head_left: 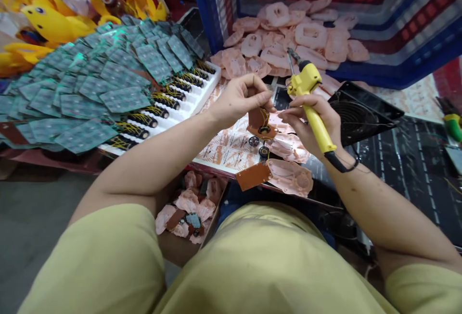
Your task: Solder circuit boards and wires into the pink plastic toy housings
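My left hand [241, 101] is closed in a pinch, with a small brown circuit board [255, 120] hanging just under its fingers. Thin yellow wires show on that board. A yellow soldering gun [319, 129] lies in my right hand [327, 114], its tip pointing up and away. The right thumb and fingertips come close to the left ones; whether they also pinch a wire is too small to tell. Below the hands are small round black speakers [264, 151], another brown circuit board [252, 176] and a pink plastic shell [291, 177] at the table's front edge.
Green circuit boards [122, 66] with wired speakers fill a white foam tray [187, 105] at left. Yellow plastic toy parts [57, 23] lie behind. A blue crate [212, 11] holds pink shells [310, 35]. A black fan [361, 114] stands at right; a box [180, 249] of parts sits below.
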Demonstrator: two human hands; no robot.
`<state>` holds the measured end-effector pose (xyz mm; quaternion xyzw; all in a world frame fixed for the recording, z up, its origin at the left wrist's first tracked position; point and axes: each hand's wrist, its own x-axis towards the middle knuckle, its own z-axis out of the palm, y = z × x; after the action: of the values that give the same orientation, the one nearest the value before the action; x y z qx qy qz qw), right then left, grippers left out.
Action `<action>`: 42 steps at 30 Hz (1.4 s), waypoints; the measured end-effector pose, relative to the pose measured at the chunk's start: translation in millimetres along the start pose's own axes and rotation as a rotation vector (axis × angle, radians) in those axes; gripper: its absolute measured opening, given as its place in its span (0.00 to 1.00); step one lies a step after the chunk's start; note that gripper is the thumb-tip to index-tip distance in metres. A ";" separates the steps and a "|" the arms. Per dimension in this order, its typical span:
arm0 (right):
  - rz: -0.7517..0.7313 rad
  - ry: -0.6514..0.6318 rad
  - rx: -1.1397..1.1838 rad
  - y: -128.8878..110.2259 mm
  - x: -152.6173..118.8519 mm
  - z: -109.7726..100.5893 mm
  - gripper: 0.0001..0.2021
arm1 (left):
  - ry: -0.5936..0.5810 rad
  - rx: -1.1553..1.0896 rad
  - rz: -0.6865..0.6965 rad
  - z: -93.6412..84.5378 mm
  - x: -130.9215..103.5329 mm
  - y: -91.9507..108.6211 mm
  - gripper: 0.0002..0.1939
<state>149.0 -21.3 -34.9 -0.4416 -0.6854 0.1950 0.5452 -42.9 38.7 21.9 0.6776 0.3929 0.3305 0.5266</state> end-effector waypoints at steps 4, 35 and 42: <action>-0.138 -0.018 -0.156 -8.5 0.7 -8.5 0.08 | -0.112 0.030 -0.024 3.7 1.2 -4.5 0.17; -0.139 0.119 -0.703 -17.8 -71.1 -115.2 0.23 | -0.273 1.063 0.015 45.1 53.3 -41.0 0.12; -0.102 0.079 -0.582 10.9 -82.3 -107.0 0.15 | -0.273 1.075 -0.013 47.2 56.3 -41.4 0.12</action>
<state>252.9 -105.6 -55.2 -0.5515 -0.7121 -0.0550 0.4310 16.7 72.5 -27.2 0.8853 0.4384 -0.0107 0.1547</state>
